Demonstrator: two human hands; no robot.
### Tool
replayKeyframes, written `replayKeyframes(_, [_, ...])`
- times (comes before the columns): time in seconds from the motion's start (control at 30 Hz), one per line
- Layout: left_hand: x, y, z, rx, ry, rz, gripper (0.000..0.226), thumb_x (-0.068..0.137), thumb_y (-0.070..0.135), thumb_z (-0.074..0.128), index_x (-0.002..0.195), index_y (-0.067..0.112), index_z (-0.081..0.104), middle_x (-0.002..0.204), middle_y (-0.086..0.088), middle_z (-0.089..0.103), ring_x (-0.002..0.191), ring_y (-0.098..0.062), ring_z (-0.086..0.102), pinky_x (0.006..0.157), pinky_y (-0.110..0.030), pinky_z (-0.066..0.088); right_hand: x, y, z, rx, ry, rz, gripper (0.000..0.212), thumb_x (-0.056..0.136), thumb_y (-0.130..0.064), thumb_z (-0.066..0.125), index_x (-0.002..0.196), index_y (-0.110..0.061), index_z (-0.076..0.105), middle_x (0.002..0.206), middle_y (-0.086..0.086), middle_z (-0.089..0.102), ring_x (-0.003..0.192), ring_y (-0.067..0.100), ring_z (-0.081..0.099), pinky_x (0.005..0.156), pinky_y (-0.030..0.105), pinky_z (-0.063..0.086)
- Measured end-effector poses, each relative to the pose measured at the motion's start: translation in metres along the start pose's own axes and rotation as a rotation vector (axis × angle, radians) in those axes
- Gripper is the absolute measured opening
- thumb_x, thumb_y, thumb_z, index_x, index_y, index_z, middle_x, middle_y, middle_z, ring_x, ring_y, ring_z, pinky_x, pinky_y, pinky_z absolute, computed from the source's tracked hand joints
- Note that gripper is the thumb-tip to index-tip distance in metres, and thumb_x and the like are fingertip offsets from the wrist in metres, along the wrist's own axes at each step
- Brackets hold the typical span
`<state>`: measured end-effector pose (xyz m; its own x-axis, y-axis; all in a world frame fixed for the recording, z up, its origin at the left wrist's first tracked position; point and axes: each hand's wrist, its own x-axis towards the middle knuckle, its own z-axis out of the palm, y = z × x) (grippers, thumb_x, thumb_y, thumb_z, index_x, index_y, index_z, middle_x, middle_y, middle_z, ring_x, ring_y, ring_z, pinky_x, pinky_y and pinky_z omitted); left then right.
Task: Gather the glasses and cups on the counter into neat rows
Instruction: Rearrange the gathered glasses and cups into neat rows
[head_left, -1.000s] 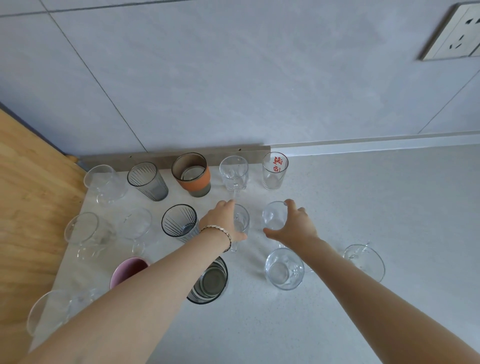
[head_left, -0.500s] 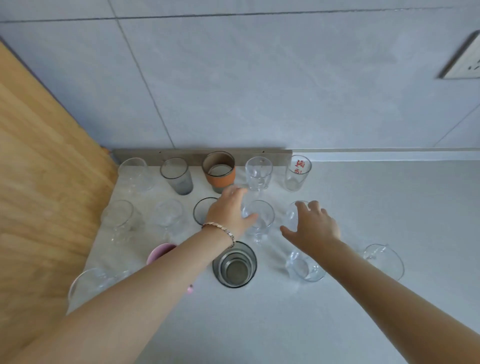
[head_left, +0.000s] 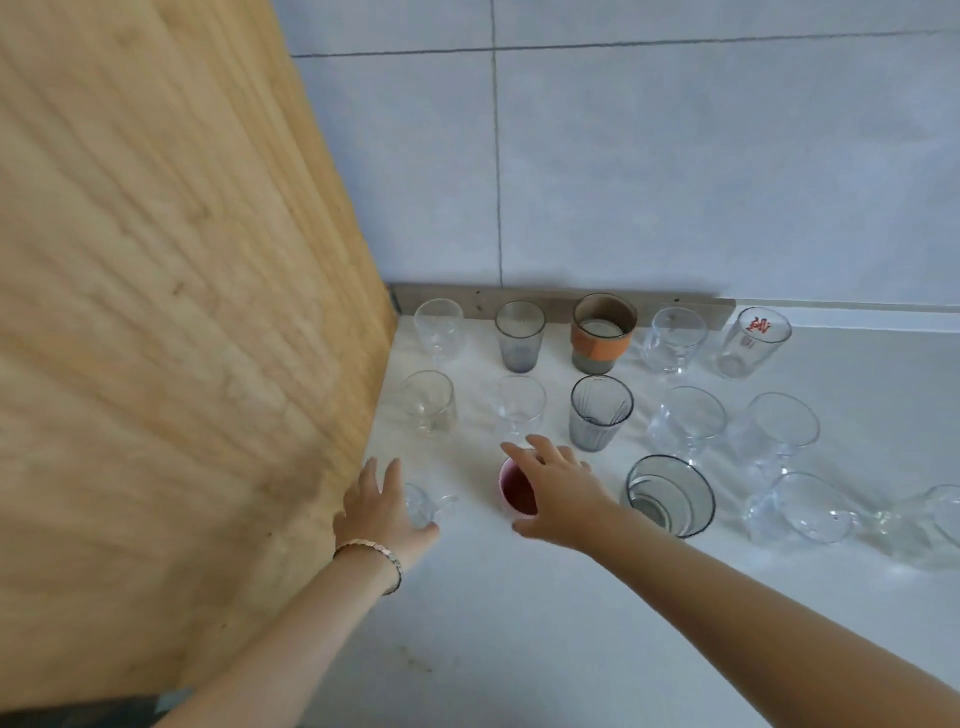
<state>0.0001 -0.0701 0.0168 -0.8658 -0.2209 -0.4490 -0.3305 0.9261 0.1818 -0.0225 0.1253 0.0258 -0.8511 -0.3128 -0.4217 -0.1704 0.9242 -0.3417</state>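
Note:
Glasses and cups stand in rows on the white counter (head_left: 519, 623). The back row runs from a clear glass (head_left: 439, 327) past an orange-banded cup (head_left: 602, 332) to a red-printed glass (head_left: 753, 343). The middle row includes a dark ribbed glass (head_left: 600, 413). In the near row, my left hand (head_left: 382, 506) lies with straight fingers against a small clear glass (head_left: 428, 504), partly hiding it. My right hand (head_left: 558, 493) curls over the rim of a pink cup (head_left: 514, 491). Right of it stand a dark-rimmed glass (head_left: 670, 496) and a clear handled glass (head_left: 802, 509).
A tall wooden panel (head_left: 182, 312) walls off the counter's left side, right beside my left hand. The tiled wall (head_left: 675, 182) rises behind the back row. Another clear glass (head_left: 935, 519) stands at the right edge. Bare counter lies toward me.
Both hands left the middle-row glasses and moved left and toward me, to the clear glass and the pink cup. The view swung left, so the wooden panel fills more of it.

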Motion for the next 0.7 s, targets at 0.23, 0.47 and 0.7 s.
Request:
replayKeyframes(0.23, [0.009,-0.019,0.015,-0.114,-0.116,-0.018,0.073,0.079,0.040,0.062,0.140,0.033,0.022,0.139,-0.007,0.030,0.121,-0.032,0.048,0.091,-0.033,0.046,0.002,-0.021,0.030,-0.028,0.047,0.220,0.076,0.077,-0.038,0.066,0.141,-0.025,0.028,0.138,0.002,0.029,0.122,0.030,0.035,0.092,0.037,0.047])
replayKeyframes(0.47, [0.019,-0.013,0.005,0.074,-0.192,0.263,0.082,0.081,0.009,0.061,0.143,0.040,0.017,0.158,0.002,-0.017,0.147,-0.029,-0.009,0.115,-0.051,0.017,-0.027,-0.024,0.062,0.277,0.068,0.299,0.106,0.071,-0.051,0.071,0.150,-0.028,0.004,0.144,-0.001,0.026,0.130,0.024,0.032,0.099,0.037,0.043])
replayKeyframes(0.7, [0.019,-0.021,0.015,-0.162,-0.132,0.139,0.086,0.079,0.031,0.064,0.146,0.036,0.010,0.152,-0.004,0.016,0.126,-0.030,0.045,0.092,-0.034,0.045,-0.025,-0.024,0.069,0.431,0.173,0.361,0.100,0.071,-0.038,0.075,0.149,-0.026,0.014,0.143,-0.001,0.034,0.127,0.024,0.043,0.098,0.034,0.043])
